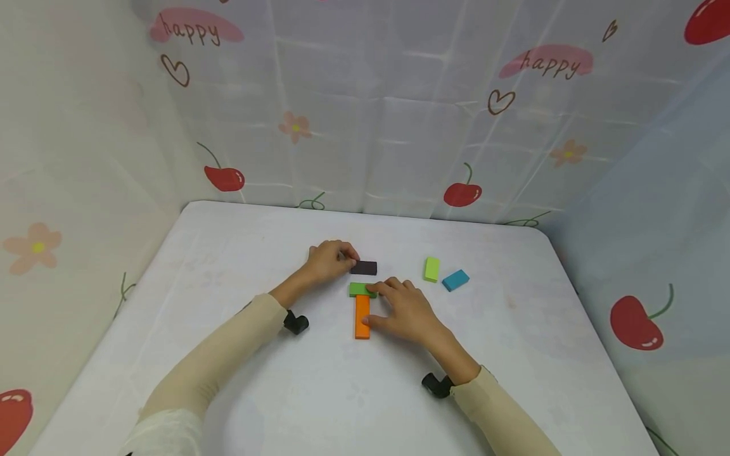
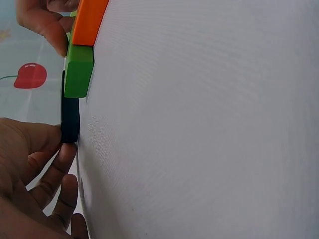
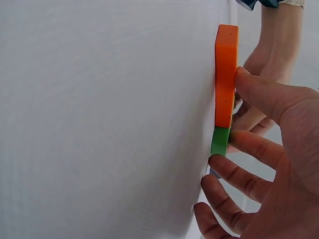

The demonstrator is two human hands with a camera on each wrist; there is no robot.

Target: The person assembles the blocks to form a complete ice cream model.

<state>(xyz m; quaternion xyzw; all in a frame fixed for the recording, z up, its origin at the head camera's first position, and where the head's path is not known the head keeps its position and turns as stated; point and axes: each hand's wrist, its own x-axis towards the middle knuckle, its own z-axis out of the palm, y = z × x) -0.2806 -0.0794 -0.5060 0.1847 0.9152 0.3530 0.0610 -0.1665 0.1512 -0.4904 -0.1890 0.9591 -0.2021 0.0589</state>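
Note:
In the head view my left hand (image 1: 332,261) pinches the left end of a black block (image 1: 365,268) lying crosswise on the table. Just nearer to me lies a green block (image 1: 358,289), also crosswise. A long orange block (image 1: 362,316) runs from its near side towards me, so the two form a T. My right hand (image 1: 406,310) is spread over these from the right, its index fingertip on the green block and its thumb on the orange block (image 3: 226,84). In the left wrist view, thumb and index finger meet the end of the black block (image 2: 70,119).
A lime green block (image 1: 431,269) and a blue block (image 1: 455,280) lie to the right of the right hand. The white table (image 1: 274,392) ends at a printed curtain (image 1: 371,158) at the back, with more curtain at both sides.

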